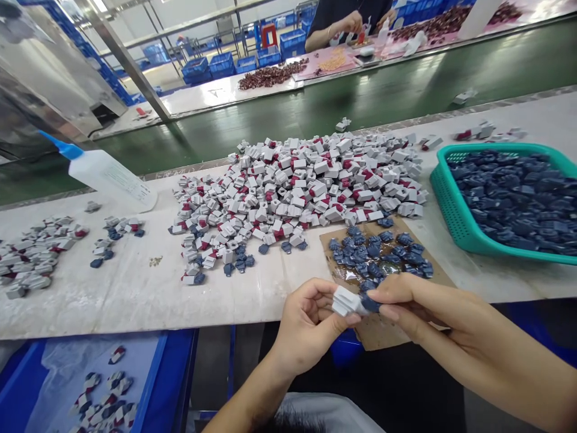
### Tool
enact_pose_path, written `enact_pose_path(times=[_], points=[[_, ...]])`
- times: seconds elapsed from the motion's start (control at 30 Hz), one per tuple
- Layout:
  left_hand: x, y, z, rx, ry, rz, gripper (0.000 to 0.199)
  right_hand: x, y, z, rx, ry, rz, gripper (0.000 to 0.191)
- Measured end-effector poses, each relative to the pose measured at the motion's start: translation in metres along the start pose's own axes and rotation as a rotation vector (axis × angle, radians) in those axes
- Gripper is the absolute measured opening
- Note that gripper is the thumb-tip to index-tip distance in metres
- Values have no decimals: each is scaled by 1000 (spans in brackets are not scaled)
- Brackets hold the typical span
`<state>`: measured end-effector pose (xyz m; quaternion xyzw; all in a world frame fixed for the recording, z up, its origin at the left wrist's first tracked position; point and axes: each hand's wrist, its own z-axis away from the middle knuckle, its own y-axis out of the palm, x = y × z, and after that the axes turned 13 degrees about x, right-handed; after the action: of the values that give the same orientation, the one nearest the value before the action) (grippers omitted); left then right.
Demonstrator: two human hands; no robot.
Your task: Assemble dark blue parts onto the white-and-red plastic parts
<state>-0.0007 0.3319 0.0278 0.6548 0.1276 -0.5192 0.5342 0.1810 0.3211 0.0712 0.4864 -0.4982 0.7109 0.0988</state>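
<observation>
My left hand (306, 328) is closed around a light-grey moulded plastic piece (346, 302) with a blocky, ridged end. Thumb and fingers of my right hand (406, 307) pinch a small dark-blue plastic piece (370, 302), which touches the grey piece's right end. Just behind my hands, more dark-blue pieces (360, 252) lie on a brown cardboard sheet (439, 267) wet with shiny liquid. A large heap of grey and dark-red pieces (297, 186) spreads beyond it, with a few blue ones at its near edge.
A green basket (455, 219) full of dark-blue pieces stands right. Left are a white bottle (110, 180) with a blue nozzle and a smaller pile (36, 255). A blue bin (175, 367) sits below the table edge. Across the green conveyor belt (383, 84), another person's hands (351, 24) work.
</observation>
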Motion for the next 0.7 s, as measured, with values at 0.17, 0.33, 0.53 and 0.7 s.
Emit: enact_pose_path(times=[0.17, 0.33, 0.53, 0.7], points=[[5, -3, 3, -12, -11, -97, 29, -7, 0, -3, 103, 59, -191, 20], [9, -3, 2, -23, -54, -34, 34, -20, 6, -3, 139, 115, -447, 30], [10, -4, 0, 25, -109, -60, 36, -14, 13, -9, 191, 187, -554, 31], [-19, -30, 37, 30, -151, -253, 29, -20, 3, -10, 188, 243, -387, 41]])
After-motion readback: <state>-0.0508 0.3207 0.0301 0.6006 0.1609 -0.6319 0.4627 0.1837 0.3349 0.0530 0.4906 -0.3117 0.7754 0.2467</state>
